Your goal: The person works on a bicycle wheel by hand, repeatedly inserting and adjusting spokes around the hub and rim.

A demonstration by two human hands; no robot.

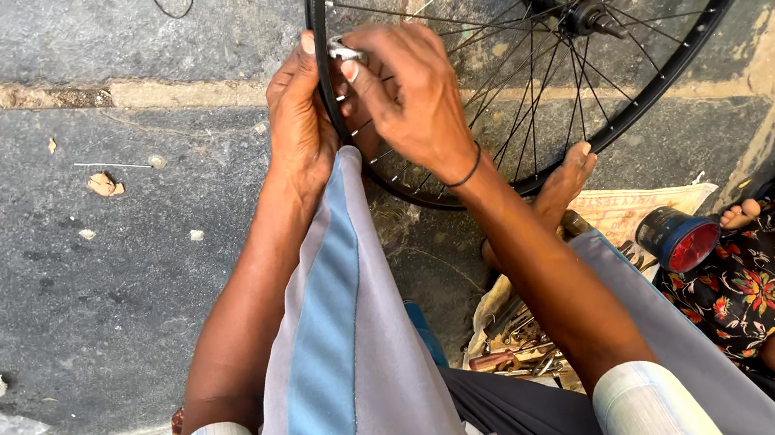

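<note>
Above the raised knee, two hands are working on one bicycle wheel (585,38). The left hand (298,119) is gripping its black rim (328,84); the right hand (416,97) is pinching one small metal tool (346,53) against that rim, between both hands.

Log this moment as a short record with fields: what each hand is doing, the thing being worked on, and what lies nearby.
left hand: grips the black rim from its outer side
right hand: pinches a small silver tool against the rim
bicycle wheel: bare black rim, thin spokes, hub at upper right, resting over the raised knee
ground: grey stone paving
nearby: heap of metal tools; dark can with red lid; another person in floral cloth
</note>
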